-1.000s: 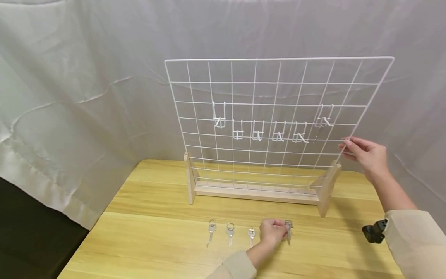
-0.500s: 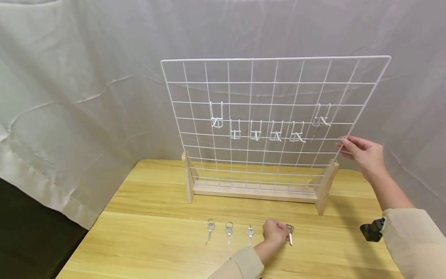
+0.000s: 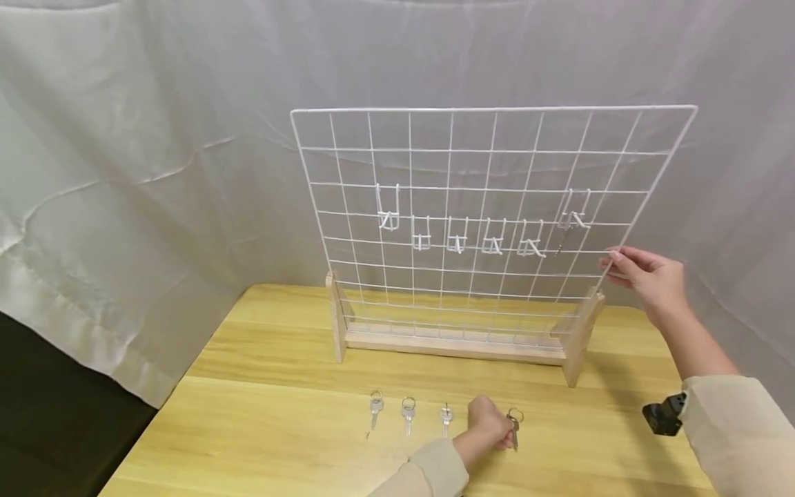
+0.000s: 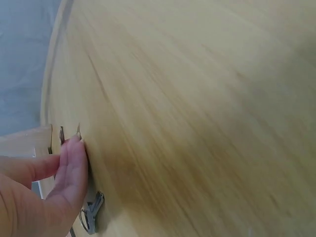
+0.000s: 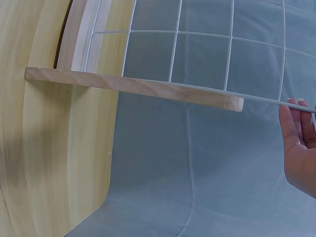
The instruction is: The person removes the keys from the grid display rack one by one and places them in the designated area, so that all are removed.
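Observation:
On the wooden table, my left hand (image 3: 488,422) pinches a metal key (image 3: 515,439) whose ring (image 3: 515,414) stands out beyond the head. In the left wrist view, the fingers of the left hand (image 4: 61,190) hide most of that key, and its tip (image 4: 78,130) pokes out past them. A row of 3 more keys with rings lies to the left, among them the middle key (image 3: 408,413) and the nearest key (image 3: 446,416). My right hand (image 3: 657,281) grips the right edge wire of a white wire grid (image 3: 472,150), thumb in front.
Wooden feet (image 3: 580,338) hold the grid upright on the table (image 3: 261,414). Several white hooks hang on it, including an upper left hook (image 3: 388,219); a thin dark metal piece (image 3: 562,240) hangs at the upper right hook (image 3: 574,218). Grey curtain (image 3: 186,207) encloses the back.
My left hand has drawn slightly toward the near side with the key, and the key's ring now shows as a full loop. My right hand keeps its hold on the grid.

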### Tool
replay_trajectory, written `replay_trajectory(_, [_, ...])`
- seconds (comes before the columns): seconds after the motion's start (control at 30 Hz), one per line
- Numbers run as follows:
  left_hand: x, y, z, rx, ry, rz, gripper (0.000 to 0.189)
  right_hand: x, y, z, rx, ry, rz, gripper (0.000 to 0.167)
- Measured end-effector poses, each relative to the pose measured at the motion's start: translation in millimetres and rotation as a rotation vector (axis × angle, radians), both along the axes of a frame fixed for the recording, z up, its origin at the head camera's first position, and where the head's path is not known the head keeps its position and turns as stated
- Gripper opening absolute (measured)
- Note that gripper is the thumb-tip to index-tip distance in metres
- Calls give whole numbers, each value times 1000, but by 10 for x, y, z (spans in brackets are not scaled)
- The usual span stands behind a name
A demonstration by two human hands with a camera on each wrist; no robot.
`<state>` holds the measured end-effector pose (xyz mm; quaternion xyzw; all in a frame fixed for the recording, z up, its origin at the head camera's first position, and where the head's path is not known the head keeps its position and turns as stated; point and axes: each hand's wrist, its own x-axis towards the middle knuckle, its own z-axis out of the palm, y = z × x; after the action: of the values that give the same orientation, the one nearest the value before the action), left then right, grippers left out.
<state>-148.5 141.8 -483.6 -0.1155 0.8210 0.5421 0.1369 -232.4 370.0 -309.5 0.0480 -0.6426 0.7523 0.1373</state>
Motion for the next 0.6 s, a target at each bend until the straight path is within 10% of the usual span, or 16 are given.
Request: replay_trajectory(0.6, [47, -99, 133, -225, 70, -204, 19, -5, -1, -29, 10, 24, 4, 20])
